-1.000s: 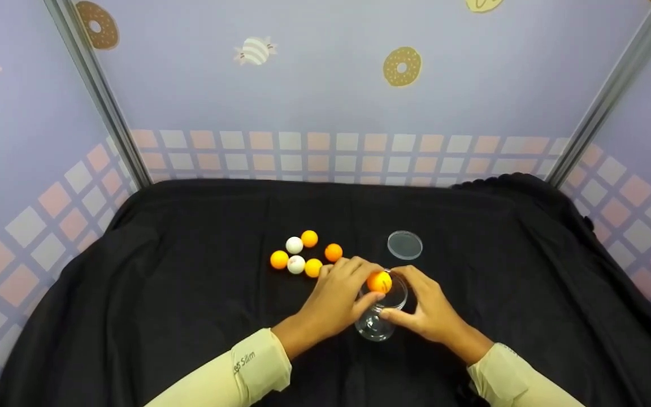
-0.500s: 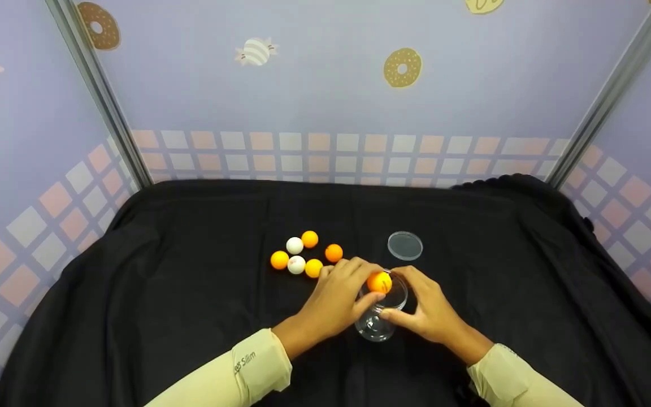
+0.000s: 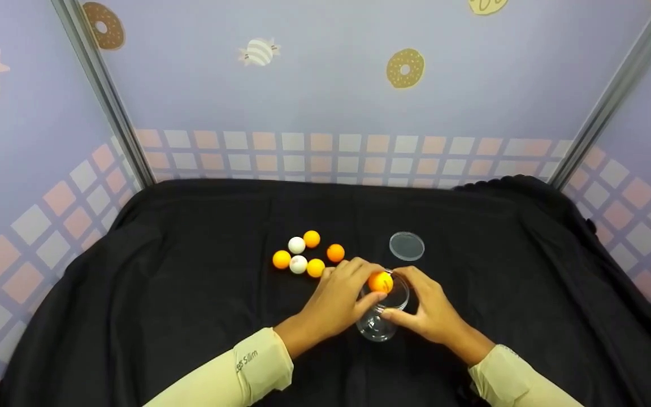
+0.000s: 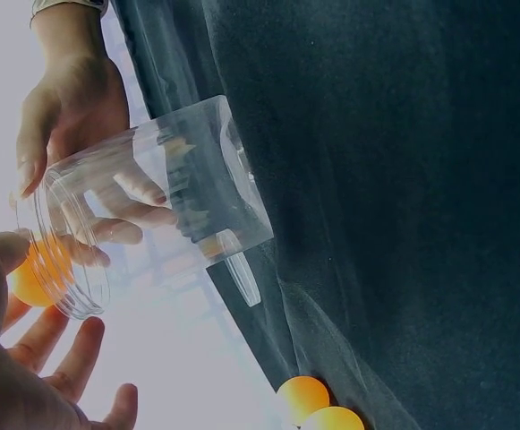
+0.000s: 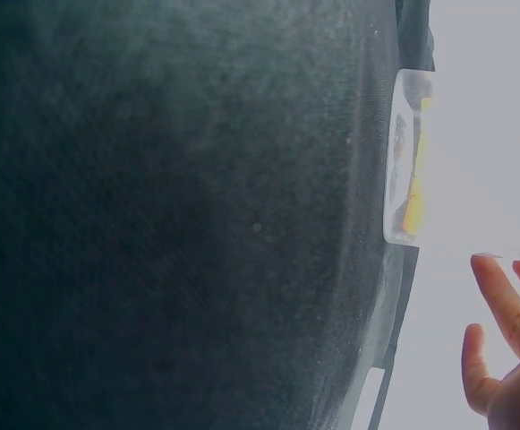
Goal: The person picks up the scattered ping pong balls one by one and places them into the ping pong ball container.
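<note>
Between thumb and fingers, my left hand pinches an orange ping-pong ball at the mouth of a clear jar. The jar stands upright on black cloth, and my right hand grips it near its rim, thumb in front and fingers round the far side. In the left wrist view the ball overlaps the ridged rim of the jar; the left hand's other fingers spread away from it. The right wrist view catches only part of the right hand and the jar's base.
Left of the hands lie several loose balls: orange ones such as this ball, plus two white balls. A clear round lid lies flat behind the jar. Black cloth covers the table; patterned panels enclose its back and sides.
</note>
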`<state>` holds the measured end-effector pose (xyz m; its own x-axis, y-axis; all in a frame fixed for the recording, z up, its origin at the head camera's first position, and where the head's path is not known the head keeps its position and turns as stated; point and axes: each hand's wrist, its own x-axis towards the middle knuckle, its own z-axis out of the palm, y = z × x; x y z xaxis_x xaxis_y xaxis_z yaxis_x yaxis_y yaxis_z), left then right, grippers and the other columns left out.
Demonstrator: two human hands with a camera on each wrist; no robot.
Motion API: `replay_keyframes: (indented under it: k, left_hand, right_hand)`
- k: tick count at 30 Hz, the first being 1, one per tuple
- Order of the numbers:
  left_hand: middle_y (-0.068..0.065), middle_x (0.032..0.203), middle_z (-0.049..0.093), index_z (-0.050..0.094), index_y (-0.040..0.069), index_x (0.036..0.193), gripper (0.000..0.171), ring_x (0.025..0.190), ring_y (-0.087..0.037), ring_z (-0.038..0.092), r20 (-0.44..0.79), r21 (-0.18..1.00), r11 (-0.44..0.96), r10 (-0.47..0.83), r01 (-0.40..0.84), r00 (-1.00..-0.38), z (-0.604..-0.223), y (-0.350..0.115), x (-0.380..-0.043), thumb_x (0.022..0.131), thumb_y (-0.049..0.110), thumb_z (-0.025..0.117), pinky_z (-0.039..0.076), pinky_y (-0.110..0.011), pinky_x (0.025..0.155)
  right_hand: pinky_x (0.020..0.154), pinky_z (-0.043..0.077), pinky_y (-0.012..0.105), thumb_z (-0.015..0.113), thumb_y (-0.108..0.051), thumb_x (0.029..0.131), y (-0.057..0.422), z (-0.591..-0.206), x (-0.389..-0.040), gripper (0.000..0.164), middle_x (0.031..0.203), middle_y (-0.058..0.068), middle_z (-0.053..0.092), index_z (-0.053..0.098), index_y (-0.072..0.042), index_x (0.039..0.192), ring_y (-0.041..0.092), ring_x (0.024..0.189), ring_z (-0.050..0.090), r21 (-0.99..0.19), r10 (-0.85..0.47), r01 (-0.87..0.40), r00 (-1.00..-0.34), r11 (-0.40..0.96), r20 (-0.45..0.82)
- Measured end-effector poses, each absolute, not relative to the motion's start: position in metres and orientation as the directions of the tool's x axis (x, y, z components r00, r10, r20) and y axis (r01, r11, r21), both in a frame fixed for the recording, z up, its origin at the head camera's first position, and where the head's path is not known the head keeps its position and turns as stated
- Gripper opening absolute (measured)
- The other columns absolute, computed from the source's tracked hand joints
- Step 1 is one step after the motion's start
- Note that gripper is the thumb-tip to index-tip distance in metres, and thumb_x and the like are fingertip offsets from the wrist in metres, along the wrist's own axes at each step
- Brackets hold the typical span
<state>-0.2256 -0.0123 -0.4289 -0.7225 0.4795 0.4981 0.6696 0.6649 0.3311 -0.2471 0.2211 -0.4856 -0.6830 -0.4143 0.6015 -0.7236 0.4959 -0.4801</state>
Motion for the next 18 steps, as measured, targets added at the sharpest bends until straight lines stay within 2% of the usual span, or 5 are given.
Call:
replay_keyframes:
  k: [11, 18]
  left_hand:
    - [0.007, 0.12, 0.066, 0.065, 0.024, 0.128, 0.037, 0.107, -0.015, 0.063, 0.498, 0.339, 0.664, 0.474, 0.667, -0.726, -0.4293, -0.0112, -0.226, 0.095, 0.042, 0.069, 0.047, -0.039, 0.084]
    - [0.006, 0.124, 0.065, 0.064, 0.022, 0.131, 0.042, 0.111, -0.015, 0.064, 0.507, 0.34, 0.659, 0.473, 0.671, -0.721, -0.4306, -0.0117, -0.2269, 0.096, 0.045, 0.067, 0.048, -0.039, 0.085]
  right_hand:
    - [0.087, 0.055, 0.03, 0.086, -0.041, 0.076, 0.2208, -0.4854, -0.247, 0.062, 0.118, -0.013, 0.063, 0.061, -0.022, 0.129, 0.016, 0.099, 0.066, -0.461, -0.417, -0.742, -0.661, 0.486, 0.624]
    - [0.088, 0.055, 0.032, 0.086, -0.041, 0.077, 0.2205, -0.4852, -0.2471, 0.062, 0.119, -0.011, 0.064, 0.061, -0.02, 0.129, 0.021, 0.099, 0.068, -0.464, -0.417, -0.742, -0.661, 0.483, 0.623]
